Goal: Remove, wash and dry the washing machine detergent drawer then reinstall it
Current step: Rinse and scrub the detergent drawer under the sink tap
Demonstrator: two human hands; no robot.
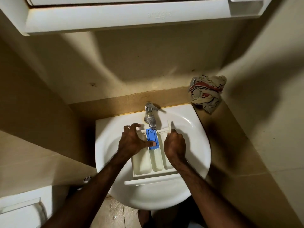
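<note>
The white detergent drawer (144, 163) lies in the white sink (195, 134) with its far end under the chrome tap (150, 115). It has three long compartments and a blue insert (151, 136) at the far end of the middle one. My left hand (131, 140) rests on the drawer's left side, fingers spread, thumb pressing the blue insert. My right hand (175, 145) is closed over the drawer's right wall. The drawer's front panel points toward me.
A crumpled patterned cloth (206, 92) lies on the tan ledge behind the sink, at the right. A white cabinet (131, 15) hangs overhead. A white toilet tank (21, 209) stands at the lower left. Walls close in on both sides.
</note>
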